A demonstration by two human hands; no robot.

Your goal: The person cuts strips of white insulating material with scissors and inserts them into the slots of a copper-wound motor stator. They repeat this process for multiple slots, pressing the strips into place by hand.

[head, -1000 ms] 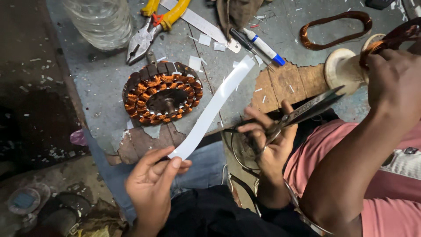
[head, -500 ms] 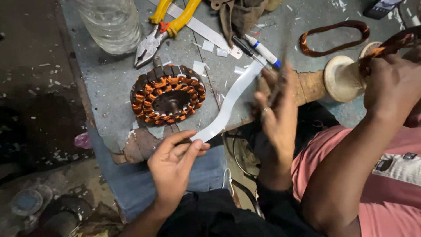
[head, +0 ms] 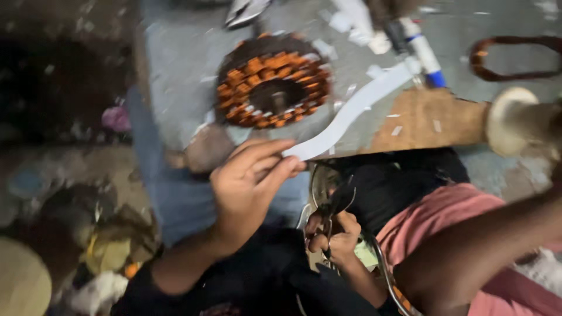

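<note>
A dusty grey workbench is carrying a copper-wound stator at twelve o'clock. The left hand is pinching a white paper strip, which is running toward two o'clock. The right hand, at five o'clock, is curling tightly around scissors.

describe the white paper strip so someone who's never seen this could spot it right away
Start at the round stator wound with orange-copper coils on the grey work table. Just to its right, a long white paper strip curves from near the blue-and-white marker down to the left hand, which pinches its lower end. It is the only long, smooth band there; the other white bits are small scraps.
</note>
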